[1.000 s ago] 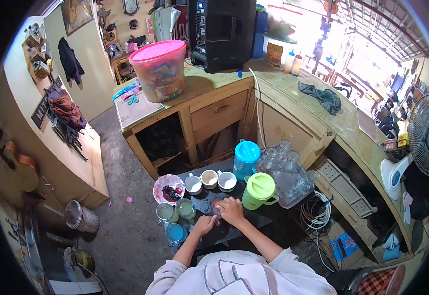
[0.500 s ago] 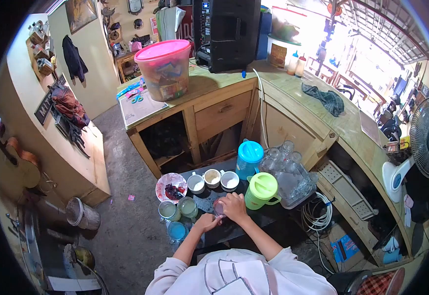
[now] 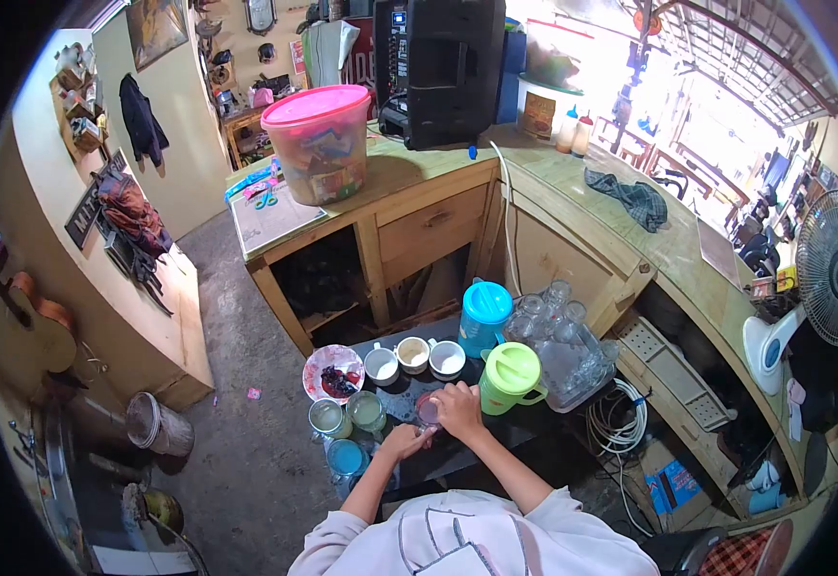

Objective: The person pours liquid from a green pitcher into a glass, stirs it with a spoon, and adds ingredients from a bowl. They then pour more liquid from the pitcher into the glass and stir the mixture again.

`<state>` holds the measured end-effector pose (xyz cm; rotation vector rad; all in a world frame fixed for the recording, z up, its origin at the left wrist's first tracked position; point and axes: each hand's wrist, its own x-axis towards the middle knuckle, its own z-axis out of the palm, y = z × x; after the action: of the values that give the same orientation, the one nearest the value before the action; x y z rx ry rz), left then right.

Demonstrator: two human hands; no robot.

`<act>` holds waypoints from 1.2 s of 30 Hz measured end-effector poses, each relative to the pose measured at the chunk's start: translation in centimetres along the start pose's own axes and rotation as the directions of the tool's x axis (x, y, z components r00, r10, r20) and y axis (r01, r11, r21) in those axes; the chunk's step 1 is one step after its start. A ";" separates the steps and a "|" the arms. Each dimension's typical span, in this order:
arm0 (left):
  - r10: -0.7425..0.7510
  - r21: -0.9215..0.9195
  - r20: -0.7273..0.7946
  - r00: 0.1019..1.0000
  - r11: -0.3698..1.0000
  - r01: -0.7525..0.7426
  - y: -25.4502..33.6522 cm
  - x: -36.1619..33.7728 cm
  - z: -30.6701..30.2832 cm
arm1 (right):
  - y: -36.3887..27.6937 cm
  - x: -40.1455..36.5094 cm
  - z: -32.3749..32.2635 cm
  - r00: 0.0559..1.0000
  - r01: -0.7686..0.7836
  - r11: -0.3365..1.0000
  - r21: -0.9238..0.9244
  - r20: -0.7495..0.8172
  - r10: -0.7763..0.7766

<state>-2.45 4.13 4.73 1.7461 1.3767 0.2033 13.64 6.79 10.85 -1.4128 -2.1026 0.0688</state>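
A clear glass [image 3: 427,410] with something pinkish in it stands on the low dark table. My right hand [image 3: 459,411] closes round its right side. Against the near side of the glass, my left hand [image 3: 407,442] has its fingers closed, perhaps on a handle. To the left are two glass mugs with pale contents [image 3: 326,417] [image 3: 367,411] and a glass mug with a blue inside [image 3: 346,458]. Behind them sits a bowl [image 3: 311,381] holding dark and red pieces. Several white cups [image 3: 381,365] line the back. A green pitcher [image 3: 512,374] stands beside my right hand.
A blue-lidded pitcher [image 3: 484,317] and a tray of upturned glasses [image 3: 573,370] occupy the table's right end. Beyond is a wooden counter [image 3: 419,178] with a pink-lidded tub [image 3: 318,144] and a speaker [image 3: 453,77]. A coiled white hose [image 3: 621,418] hangs at right.
Both hands stay at the pinkish glass, with only a slight shift of the fingers. The whole view has tipped a little; nothing else on the table has moved.
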 end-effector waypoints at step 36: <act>-0.079 -0.271 -0.227 0.971 0.963 0.015 -1.6 0.5 3.5 | -1.0 -1.2 0.5 0.992 -0.119 0.991 0.061 -0.035 0.122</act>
<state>-1.31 2.73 1.32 1.4975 1.4815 0.5610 12.91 5.49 10.28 -1.4926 -1.9663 0.1490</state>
